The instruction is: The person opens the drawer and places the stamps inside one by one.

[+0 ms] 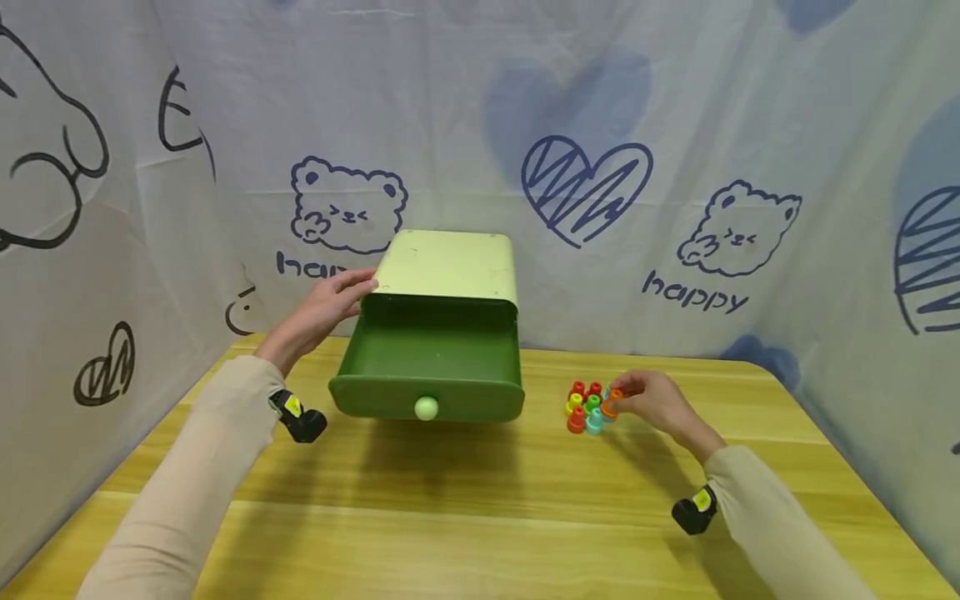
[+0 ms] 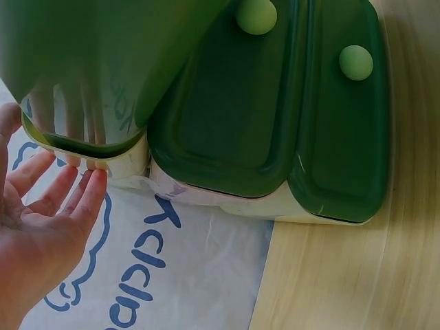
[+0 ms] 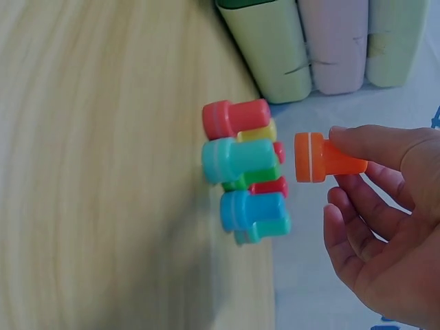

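Note:
My right hand (image 1: 663,408) pinches an orange toy stamp (image 3: 309,158) between thumb and fingers, raised off the table in the right wrist view. Beside it stand several more small stamps in red, yellow, green and blue, among them a light blue stamp (image 3: 237,159) and a red stamp (image 3: 237,118). With extended fingers, my left hand (image 1: 326,304) touches the upper left side of a small drawer cabinet (image 1: 450,258). The cabinet's top drawer (image 1: 472,402) is pulled out, its green floor showing, with a pale round knob (image 1: 426,407) on its front.
Two lower drawers, including the middle drawer (image 2: 234,103), are closed beneath the top one. The wooden table (image 1: 450,533) runs back to a white printed curtain (image 1: 450,108), which also hangs at both sides. The pulled-out drawer juts toward me, left of the stamps.

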